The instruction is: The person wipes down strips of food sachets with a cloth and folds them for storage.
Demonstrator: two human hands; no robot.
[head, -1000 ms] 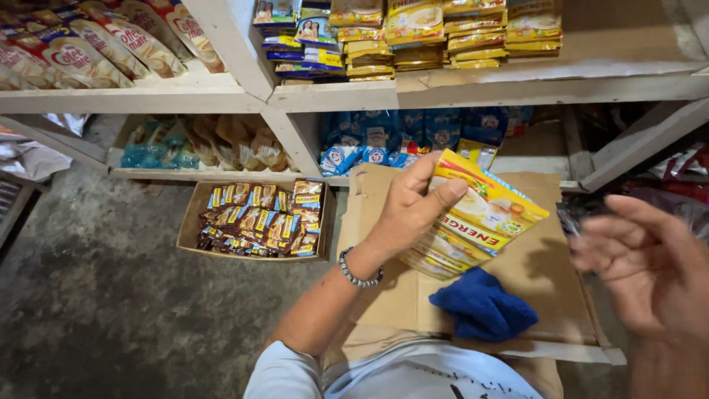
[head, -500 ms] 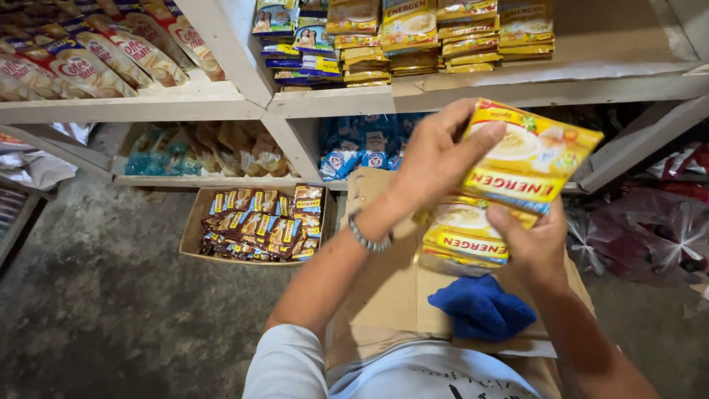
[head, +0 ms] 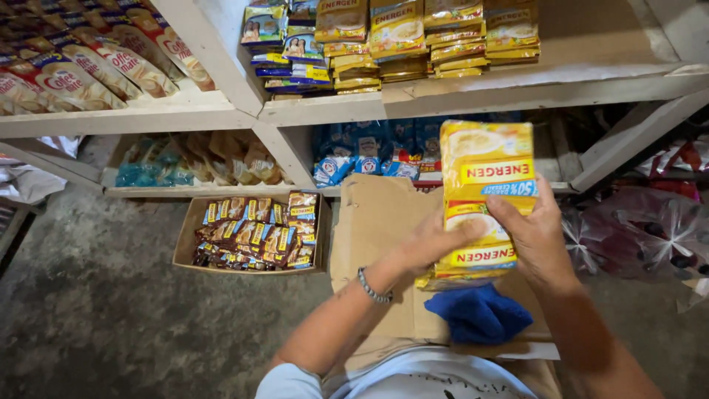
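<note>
Two hands of mine are on one stack of yellow sachet strips (head: 484, 203), held upright above the open cardboard box (head: 377, 222) in front of me. The packets are glossy yellow with a red band and a picture of a cup, several layers thick. My right hand (head: 535, 240) clamps the stack's right edge, thumb across the front; my left hand (head: 425, 244) closes on its lower left side. Half a second ago the top packet tilted up to the right apart from the pile; now the packets stand squared together, nearer the shelf. A blue cloth (head: 478, 314) lies just beneath the stack. The white shelf edge (head: 473, 96) runs close above, with bare shelf board open to the right of the yellow packs stacked there.
</note>
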